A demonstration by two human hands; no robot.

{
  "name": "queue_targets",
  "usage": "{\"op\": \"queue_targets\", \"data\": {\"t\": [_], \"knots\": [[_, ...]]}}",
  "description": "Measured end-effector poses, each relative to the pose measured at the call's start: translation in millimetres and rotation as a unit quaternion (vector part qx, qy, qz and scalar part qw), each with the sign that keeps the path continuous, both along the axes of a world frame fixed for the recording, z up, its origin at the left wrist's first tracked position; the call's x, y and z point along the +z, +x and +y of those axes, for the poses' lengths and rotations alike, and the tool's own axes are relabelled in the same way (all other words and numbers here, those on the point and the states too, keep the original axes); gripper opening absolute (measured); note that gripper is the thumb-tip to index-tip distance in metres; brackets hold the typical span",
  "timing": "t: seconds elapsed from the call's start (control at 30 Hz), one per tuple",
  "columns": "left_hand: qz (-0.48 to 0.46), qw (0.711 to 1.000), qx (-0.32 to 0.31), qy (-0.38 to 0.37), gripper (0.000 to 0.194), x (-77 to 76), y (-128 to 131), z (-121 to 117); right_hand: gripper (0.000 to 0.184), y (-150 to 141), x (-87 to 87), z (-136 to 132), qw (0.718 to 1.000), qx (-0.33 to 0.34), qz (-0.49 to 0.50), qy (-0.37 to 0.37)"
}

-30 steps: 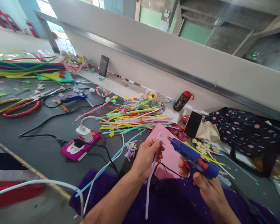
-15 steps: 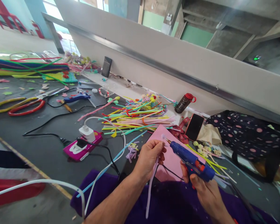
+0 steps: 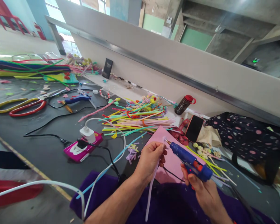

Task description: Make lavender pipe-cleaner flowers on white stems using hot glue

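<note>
My left hand (image 3: 152,155) pinches a pale lilac pipe cleaner (image 3: 151,193) near its top, and the long stem hangs down below the fingers. A small pale tuft shows just above my fingertips. In my right hand (image 3: 200,186) is a blue glue gun (image 3: 189,157), its metal nozzle pointing left at the tuft; whether they touch I cannot tell. A small red light glows on the gun's side. Beneath both hands lies a pink sheet (image 3: 158,137). Short lilac and yellow cut pieces (image 3: 132,153) sit left of my left hand.
A pile of coloured pipe cleaners (image 3: 137,119) lies behind. To the left are a magenta power strip (image 3: 84,147) with cables, a second glue gun (image 3: 77,98) and large scissors (image 3: 32,104). A dark bottle (image 3: 183,105), a phone (image 3: 194,128) and a patterned bag (image 3: 252,133) stand or lie right.
The glue gun has shifted very slightly left and down, its nozzle still by the tuft. My left hand keeps its pinch on the pipe cleaner almost in place.
</note>
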State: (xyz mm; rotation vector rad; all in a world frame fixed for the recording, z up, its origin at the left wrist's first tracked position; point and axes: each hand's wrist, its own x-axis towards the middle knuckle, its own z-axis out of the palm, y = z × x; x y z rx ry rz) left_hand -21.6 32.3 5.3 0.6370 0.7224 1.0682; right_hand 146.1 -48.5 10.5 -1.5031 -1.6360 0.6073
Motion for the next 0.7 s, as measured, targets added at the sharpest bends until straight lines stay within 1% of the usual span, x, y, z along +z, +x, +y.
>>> {"op": "queue_targets", "data": {"t": [0.3,0.57,0.7], "knots": [[0.006,1.000,0.001,0.001,0.024,1.3,-0.8,-0.6,0.035,1.1,-3.4,-0.3,1.000,-0.008,-0.002,-0.006],[0.014,1.000,0.001,0.007,0.022,2.6,-1.8,-0.4,0.033,-3.6,3.3,1.0,1.000,0.008,-0.020,0.000],[0.014,1.000,0.005,0.017,0.022,2.4,-3.3,-0.6,0.033,-1.1,1.1,-0.3,1.000,0.008,-0.015,-0.002]]}}
